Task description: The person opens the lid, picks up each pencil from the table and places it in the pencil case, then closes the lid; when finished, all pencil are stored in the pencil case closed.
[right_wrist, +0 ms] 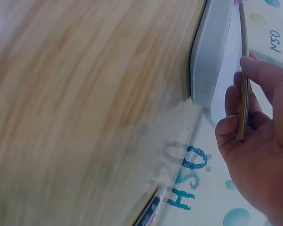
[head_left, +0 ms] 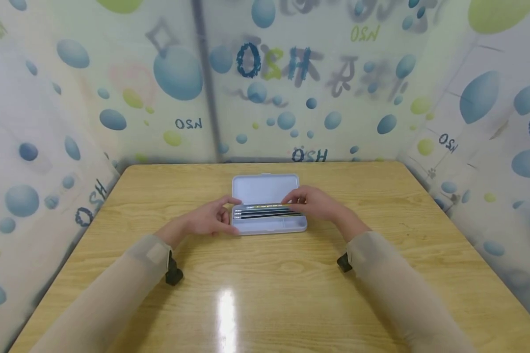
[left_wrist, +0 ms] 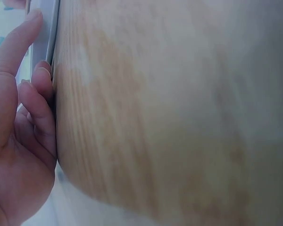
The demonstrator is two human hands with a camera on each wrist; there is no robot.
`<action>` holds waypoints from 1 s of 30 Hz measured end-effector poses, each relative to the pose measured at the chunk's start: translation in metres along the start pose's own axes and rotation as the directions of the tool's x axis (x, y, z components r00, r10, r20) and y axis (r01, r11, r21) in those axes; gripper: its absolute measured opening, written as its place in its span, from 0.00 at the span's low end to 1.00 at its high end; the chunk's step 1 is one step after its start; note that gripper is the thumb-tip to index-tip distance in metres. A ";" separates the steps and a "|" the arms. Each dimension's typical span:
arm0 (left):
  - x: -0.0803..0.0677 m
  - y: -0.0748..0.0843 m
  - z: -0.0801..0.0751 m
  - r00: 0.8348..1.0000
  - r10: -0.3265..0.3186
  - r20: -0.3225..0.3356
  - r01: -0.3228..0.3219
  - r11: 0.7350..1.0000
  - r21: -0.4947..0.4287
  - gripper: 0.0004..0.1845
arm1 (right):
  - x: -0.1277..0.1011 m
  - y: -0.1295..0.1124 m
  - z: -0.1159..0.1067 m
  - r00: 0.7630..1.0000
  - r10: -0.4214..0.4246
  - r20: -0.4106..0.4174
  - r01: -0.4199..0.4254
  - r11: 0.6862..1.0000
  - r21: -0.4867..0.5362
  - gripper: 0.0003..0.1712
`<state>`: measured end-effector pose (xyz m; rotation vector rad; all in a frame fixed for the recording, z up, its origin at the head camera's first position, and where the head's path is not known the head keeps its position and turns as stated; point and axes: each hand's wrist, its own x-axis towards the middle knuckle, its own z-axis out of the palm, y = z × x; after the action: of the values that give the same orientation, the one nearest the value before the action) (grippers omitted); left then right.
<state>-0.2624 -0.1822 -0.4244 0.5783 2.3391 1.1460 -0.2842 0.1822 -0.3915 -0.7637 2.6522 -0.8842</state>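
Note:
A pale pencil case [head_left: 269, 226] lies on the table with its lid [head_left: 266, 188] raised at the back. Several dark pencils [head_left: 265, 214] lie side by side in the case's rear part. My left hand [head_left: 207, 218] spans the left end, thumb at the front corner and index finger at the back corner, the other fingers curled in. At the right end, my right hand [head_left: 319, 203] pinches a pencil [right_wrist: 244, 106] between thumb and fingers. Its end reaches into the palm in the right wrist view, and it runs lengthwise over the case. Part of the case's right side is hidden by the hand.
The wooden table [head_left: 269, 284] carries the case near its back edge. Patterned fabric walls [head_left: 265, 113] enclose the back and both sides. In the right wrist view, a blurred dark stick-like thing [right_wrist: 148, 207] with a pale tip shows at the bottom.

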 end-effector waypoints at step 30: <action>0.001 -0.003 -0.001 1.000 -0.010 0.005 0.010 1.000 -0.002 0.47 | 0.027 -0.012 0.024 0.998 -0.040 0.053 0.041 0.999 -0.030 0.11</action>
<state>-0.2648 -0.1839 -0.4264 0.5679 2.3339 1.1410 -0.2931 0.1472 -0.4045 -0.8391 2.6192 -0.8236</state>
